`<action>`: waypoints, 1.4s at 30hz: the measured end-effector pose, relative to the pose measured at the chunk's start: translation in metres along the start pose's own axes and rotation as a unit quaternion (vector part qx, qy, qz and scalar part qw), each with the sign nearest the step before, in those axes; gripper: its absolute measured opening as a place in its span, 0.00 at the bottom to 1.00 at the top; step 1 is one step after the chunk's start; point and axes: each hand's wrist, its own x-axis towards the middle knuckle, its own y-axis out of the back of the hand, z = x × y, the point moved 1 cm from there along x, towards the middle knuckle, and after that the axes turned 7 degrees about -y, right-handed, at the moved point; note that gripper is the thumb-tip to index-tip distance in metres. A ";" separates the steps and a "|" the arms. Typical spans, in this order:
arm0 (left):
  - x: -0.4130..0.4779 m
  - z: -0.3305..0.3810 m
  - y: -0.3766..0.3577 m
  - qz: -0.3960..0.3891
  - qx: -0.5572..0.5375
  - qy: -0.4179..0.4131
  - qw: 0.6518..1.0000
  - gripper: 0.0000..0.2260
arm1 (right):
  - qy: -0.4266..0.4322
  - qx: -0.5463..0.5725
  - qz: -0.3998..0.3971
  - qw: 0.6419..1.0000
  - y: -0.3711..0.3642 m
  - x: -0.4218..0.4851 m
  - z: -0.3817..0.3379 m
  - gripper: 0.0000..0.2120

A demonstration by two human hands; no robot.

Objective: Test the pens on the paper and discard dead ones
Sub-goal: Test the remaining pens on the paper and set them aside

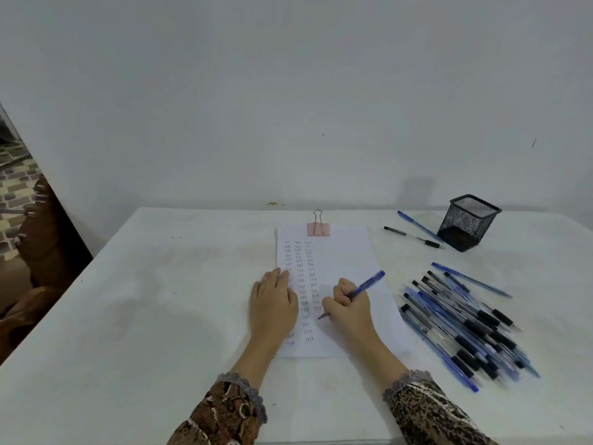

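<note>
A white sheet of paper [346,252] lies in the middle of the table, with columns of small written words down its left half. My right hand [348,308] grips a blue pen [369,284], and the pen's tip touches the paper near the third column. My left hand [272,300] rests flat on the sheet's left edge, fingers straight. A pile of several blue and black pens [462,326] lies to the right of the paper.
A pink binder clip [318,229] holds the paper's top edge. A black mesh pen cup [467,221] stands at the back right, with two pens [415,234] lying beside it. The white table [160,300] meets a wall behind. Brown furniture stands beyond the left edge.
</note>
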 end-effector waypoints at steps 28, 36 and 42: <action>0.000 -0.004 0.000 -0.008 -0.004 -0.007 1.000 0.20 | 0.022 -0.068 0.029 0.997 -0.001 -0.002 0.000 0.27; 0.000 -0.003 0.001 -0.018 -0.011 -0.003 1.000 0.20 | 0.013 -0.068 0.036 0.997 0.000 -0.001 -0.002 0.26; 0.000 -0.004 0.001 -0.015 -0.011 -0.004 1.000 0.20 | 0.038 -0.077 0.038 0.996 0.001 -0.001 0.001 0.24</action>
